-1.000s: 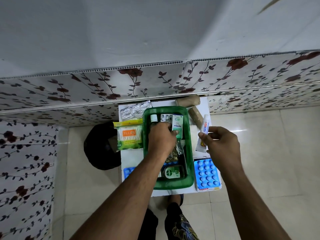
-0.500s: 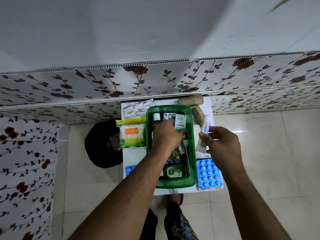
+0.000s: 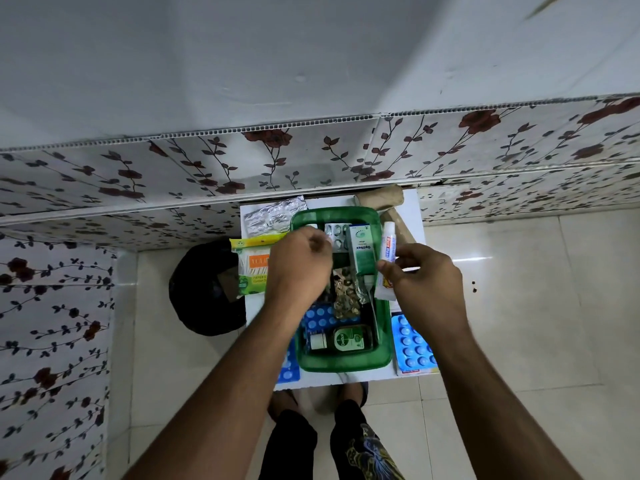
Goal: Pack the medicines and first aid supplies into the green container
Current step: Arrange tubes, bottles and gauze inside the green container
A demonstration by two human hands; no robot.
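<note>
The green container (image 3: pixel 346 366) sits mid-table and holds a Dettol bottle (image 3: pixel 348 341), a brown foil strip (image 3: pixel 346 296), a blue blister sheet (image 3: pixel 317 318), a silver blister strip (image 3: pixel 337 235) and an upright green-and-white box (image 3: pixel 362 251). My left hand (image 3: pixel 298 268) hovers over the container's far left part with curled fingers, and nothing shows in them. My right hand (image 3: pixel 429 282) pinches a white ointment tube (image 3: pixel 388 261) above the container's right rim.
On the small white table (image 3: pixel 410 209) outside the container lie a cotton-bud pack (image 3: pixel 252 268), silver foil strips (image 3: pixel 270 216), two beige bandage rolls (image 3: pixel 381 199), and blue pill sheets at right (image 3: pixel 414 344) and left (image 3: pixel 287 370). A black object (image 3: pixel 204 289) stands on the floor at left.
My left hand has let go of the green-and-white box and shifted left. My right hand has carried the tube left, over the container's right rim.
</note>
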